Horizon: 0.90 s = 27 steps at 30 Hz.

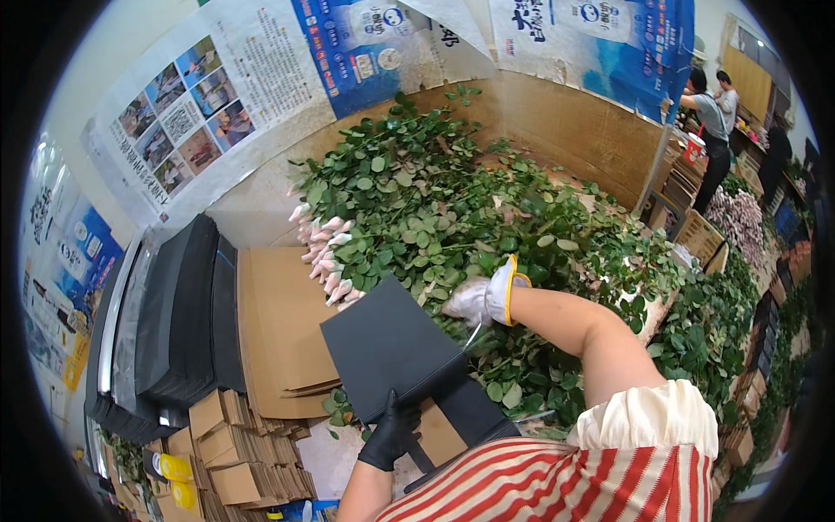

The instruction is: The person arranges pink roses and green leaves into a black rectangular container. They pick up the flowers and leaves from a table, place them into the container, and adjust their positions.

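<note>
My left hand [388, 437], in a black glove, grips the lower edge of a folded black cardboard sheet [391, 348], with the thumb on top. The sheet stands tilted over the front of a heap of cut roses [435, 200]. Pale pink, wrapped-looking buds [326, 252] stick out on the heap's left side; green leaves and stems spread to the right. My right hand [484, 298], in a white glove with a yellow cuff, reaches into the leaves just right of the sheet. Its fingers are blurred and partly hidden, so what they hold is unclear.
Brown cardboard sheets [283, 322] and a tall stack of black sheets [178, 313] stand at left. Small cardboard pieces [235, 439] are piled below, beside yellow bottles [174, 468]. A cardboard wall [574, 130] backs the heap. Other people [715, 130] stand at far right.
</note>
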Tool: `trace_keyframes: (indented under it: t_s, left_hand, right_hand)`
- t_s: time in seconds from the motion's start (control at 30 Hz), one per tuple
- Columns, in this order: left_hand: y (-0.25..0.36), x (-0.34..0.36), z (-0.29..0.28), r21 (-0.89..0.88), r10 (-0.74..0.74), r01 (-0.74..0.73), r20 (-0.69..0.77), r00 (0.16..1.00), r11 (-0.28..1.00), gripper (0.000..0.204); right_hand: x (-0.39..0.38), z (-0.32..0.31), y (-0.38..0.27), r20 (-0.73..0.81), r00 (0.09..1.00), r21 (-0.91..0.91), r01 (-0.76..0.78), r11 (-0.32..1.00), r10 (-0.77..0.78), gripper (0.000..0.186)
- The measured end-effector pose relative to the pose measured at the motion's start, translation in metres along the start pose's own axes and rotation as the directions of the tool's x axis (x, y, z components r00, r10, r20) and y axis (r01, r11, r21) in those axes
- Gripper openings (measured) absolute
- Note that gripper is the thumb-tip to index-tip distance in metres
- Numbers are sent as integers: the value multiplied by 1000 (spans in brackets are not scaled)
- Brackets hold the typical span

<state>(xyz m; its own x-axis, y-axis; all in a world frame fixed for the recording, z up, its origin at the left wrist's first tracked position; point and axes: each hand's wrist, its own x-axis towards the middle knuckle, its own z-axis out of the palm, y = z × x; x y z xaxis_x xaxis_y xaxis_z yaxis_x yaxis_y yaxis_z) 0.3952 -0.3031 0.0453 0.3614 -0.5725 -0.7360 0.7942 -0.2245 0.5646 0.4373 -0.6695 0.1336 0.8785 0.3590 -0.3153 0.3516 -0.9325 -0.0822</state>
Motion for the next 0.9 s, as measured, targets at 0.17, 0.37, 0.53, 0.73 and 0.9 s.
trace_keyframes:
  t_s: [0.17,0.37,0.53,0.73,0.9]
  left_hand:
    - [0,3,1,28,7,-7,0,1000,1000,111]
    - [0,1,15,27,35,-32,-133,990,999,100]
    - [6,-1,23,56,60,-50,-198,978,997,94]
    - [1,-2,31,45,117,-110,-198,973,993,75]
    - [-22,-14,13,821,462,-391,179,868,416,59]
  right_hand:
    - [-12,-8,-17,93,993,25,-69,997,66,32]
    - [-17,-77,29,-294,930,152,-184,971,222,30]
    - [-32,-116,67,-624,686,199,-325,925,375,30]
    - [-45,-112,59,-787,579,73,-255,964,213,34]
    - [-20,-55,16,-680,705,-2,-274,962,200,51]
